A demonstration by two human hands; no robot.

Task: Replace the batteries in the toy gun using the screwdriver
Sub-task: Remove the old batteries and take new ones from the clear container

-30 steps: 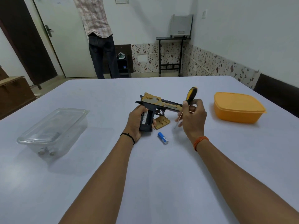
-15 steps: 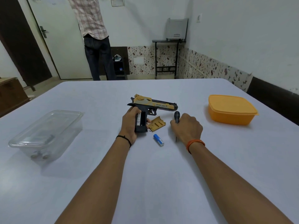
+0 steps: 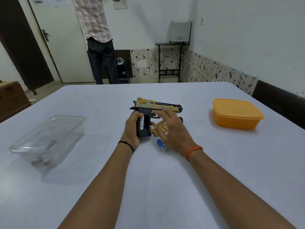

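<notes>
A black and gold toy gun (image 3: pixel 155 107) stands upright on the white table, its grip held by my left hand (image 3: pixel 132 129). The grip's side is open and a battery shows inside. The gold grip cover (image 3: pixel 160 128) lies flat just right of the grip. A blue battery (image 3: pixel 160 144) lies on the table in front of it. My right hand (image 3: pixel 172 131) hovers over the cover and the battery with fingers spread, holding nothing. Only the dark handle end of the screwdriver (image 3: pixel 181 119) shows behind my right hand; the rest is hidden.
A clear lidded plastic box (image 3: pixel 47 139) with small items inside sits at the left. An orange lidded container (image 3: pixel 236 114) stands at the right. A person in a checked shirt (image 3: pixel 95 30) stands beyond the table's far edge, by a door.
My right hand lowered the screwdriver to the table, let it go, and moved left with fingers spread over the cover. My left hand kept holding the gun's grip.
</notes>
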